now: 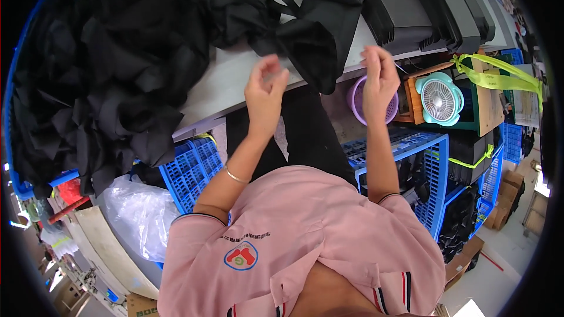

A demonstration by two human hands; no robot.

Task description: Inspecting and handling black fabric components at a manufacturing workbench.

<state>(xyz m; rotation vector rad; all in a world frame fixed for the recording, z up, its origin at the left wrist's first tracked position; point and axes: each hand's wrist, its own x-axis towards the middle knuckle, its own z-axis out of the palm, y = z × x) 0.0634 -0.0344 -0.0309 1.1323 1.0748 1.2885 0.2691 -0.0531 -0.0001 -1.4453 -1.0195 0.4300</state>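
My left hand [265, 95] is raised before the table edge, its thumb and fingers apart and slightly blurred, with nothing in it. On the right, my right hand [380, 82] is also lifted, fingers loosely bent and holding nothing visible. Between and beyond the two hands, a black fabric piece [317, 41] with a looped strap lies on the white table [220, 85]. Its pointed lower end hangs over the near edge. Neither hand appears to touch it.
A big heap of black fabric pieces [111, 53] fills the left side. Stacks of flat black pieces [399, 0] stand at the far right. A purple basket [357, 103], a turquoise fan [439, 98] and a blue crate [436, 170] are on the right; a clear plastic bag [141, 211] is lower left.
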